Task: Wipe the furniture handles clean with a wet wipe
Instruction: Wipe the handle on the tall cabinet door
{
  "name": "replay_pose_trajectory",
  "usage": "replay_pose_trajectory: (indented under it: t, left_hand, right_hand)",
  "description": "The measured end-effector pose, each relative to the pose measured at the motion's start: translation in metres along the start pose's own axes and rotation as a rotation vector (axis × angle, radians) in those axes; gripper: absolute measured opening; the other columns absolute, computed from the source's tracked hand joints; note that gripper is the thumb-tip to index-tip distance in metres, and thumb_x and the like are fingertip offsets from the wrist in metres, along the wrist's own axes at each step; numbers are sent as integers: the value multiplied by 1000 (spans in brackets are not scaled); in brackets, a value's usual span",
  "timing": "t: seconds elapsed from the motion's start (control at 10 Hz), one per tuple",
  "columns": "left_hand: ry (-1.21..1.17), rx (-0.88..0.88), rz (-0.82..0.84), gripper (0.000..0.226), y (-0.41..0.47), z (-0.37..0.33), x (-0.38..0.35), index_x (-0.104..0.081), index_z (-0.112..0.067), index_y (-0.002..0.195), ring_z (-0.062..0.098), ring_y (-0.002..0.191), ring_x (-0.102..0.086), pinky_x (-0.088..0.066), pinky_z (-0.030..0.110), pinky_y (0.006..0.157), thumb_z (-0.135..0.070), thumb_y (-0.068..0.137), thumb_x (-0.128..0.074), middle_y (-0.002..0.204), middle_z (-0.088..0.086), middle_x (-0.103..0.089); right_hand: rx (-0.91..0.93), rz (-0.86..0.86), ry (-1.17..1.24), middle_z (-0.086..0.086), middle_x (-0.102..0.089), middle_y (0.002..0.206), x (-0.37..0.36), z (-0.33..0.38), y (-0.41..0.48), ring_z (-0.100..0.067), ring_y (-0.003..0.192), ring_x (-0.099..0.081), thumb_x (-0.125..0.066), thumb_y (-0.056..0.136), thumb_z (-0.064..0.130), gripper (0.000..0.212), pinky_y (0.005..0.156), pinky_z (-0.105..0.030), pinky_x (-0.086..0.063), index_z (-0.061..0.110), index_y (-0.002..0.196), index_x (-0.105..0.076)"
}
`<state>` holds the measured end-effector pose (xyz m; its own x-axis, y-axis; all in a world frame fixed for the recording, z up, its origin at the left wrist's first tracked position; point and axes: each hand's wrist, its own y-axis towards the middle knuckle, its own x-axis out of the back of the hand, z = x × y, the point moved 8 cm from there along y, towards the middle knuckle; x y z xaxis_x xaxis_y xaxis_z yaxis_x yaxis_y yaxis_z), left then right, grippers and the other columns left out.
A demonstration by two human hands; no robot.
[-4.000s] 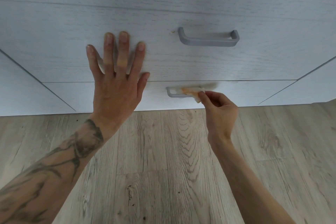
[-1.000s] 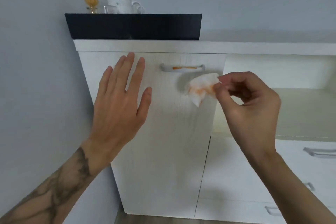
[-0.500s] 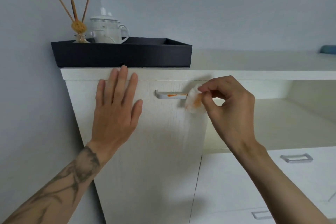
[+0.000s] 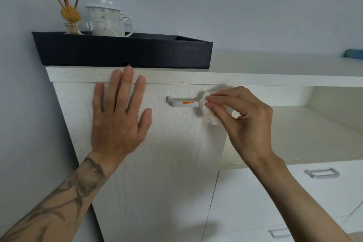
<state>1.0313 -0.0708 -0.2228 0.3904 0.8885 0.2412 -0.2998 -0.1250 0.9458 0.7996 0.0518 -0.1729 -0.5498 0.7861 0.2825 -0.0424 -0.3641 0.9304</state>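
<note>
A silver bar handle [image 4: 177,102] with an orange smear sits near the top of a tall white cabinet door [image 4: 161,163]. My right hand [image 4: 241,120] pinches a crumpled white wet wipe [image 4: 208,112] and holds it against the handle's right end, which it hides. My left hand [image 4: 117,116] lies flat on the door left of the handle, its fingers straight and spread, the fingertips reaching the edge of the cabinet top.
A black tray [image 4: 121,51] on the cabinet top holds a white lidded cup [image 4: 107,19] and a reed diffuser [image 4: 69,15]. An open shelf [image 4: 294,133] lies right of the door. Below it are drawers with silver handles [image 4: 322,173], [image 4: 279,233].
I have risen from the low drawer handles to the tall door. My right hand brought the wipe up onto the handle's right end; my left hand settled flat higher on the door.
</note>
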Motion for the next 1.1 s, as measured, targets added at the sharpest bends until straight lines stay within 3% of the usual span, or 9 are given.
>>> replay_pose_trajectory:
  t: [0.2, 0.3, 0.4, 0.6, 0.7, 0.9, 1.1]
  left_hand:
    - [5, -2, -10, 72, 0, 0, 0, -4, -16, 172, 25, 166, 7, 2, 51, 134, -44, 113, -33, 176, 14, -9]
    - [9, 0, -12, 72, -1, 1, -2, -4, -17, 172, 25, 166, 7, 2, 51, 134, -45, 112, -33, 177, 14, -8]
    - [7, 2, -15, 72, 0, 1, -2, -4, -17, 172, 25, 166, 7, 2, 51, 134, -44, 112, -33, 176, 14, -9]
    - [3, 0, -19, 72, 0, 0, -1, -4, -17, 172, 25, 166, 7, 1, 52, 134, -44, 112, -33, 177, 14, -7]
    - [-2, 2, -20, 72, 0, 1, -2, -4, -16, 172, 25, 166, 7, 2, 52, 134, -44, 112, -33, 177, 14, -7]
    - [-7, 4, -17, 72, 0, 0, -1, -4, -16, 172, 25, 166, 7, 2, 52, 134, -44, 113, -32, 176, 15, -9]
    - [-13, -2, -9, 72, 0, 0, -1, -3, -16, 172, 25, 166, 8, 2, 52, 134, -44, 113, -33, 176, 14, -7]
  right_hand:
    - [117, 61, -31, 12, -76, 102, -4, 0, 8, -13, 108, -61, -81, 94, 22, 7, 97, -50, -48, 19, 99, -85]
    - [54, 26, -49, 16, -73, 100, 4, -11, 5, -16, 105, -59, -83, 92, 22, 6, 92, -58, -48, 20, 97, -85]
    - [69, 31, -27, 15, -74, 100, -8, 0, 6, -11, 105, -57, -82, 92, 24, 7, 95, -50, -44, 21, 98, -85]
    - [37, 26, -49, 22, -68, 98, 6, -16, 6, -8, 104, -50, -81, 92, 28, 8, 92, -53, -44, 24, 98, -85]
    - [18, -3, -29, 16, -71, 96, -2, -8, 4, -9, 104, -51, -83, 92, 25, 8, 91, -50, -44, 23, 99, -85]
    - [43, 67, -12, 17, -74, 102, -3, -12, 6, -8, 107, -50, -80, 94, 28, 10, 92, -57, -44, 26, 102, -84]
    - [12, 31, 34, 18, -73, 99, -21, 5, 7, -6, 105, -52, -83, 92, 26, 8, 94, -51, -44, 24, 100, -85]
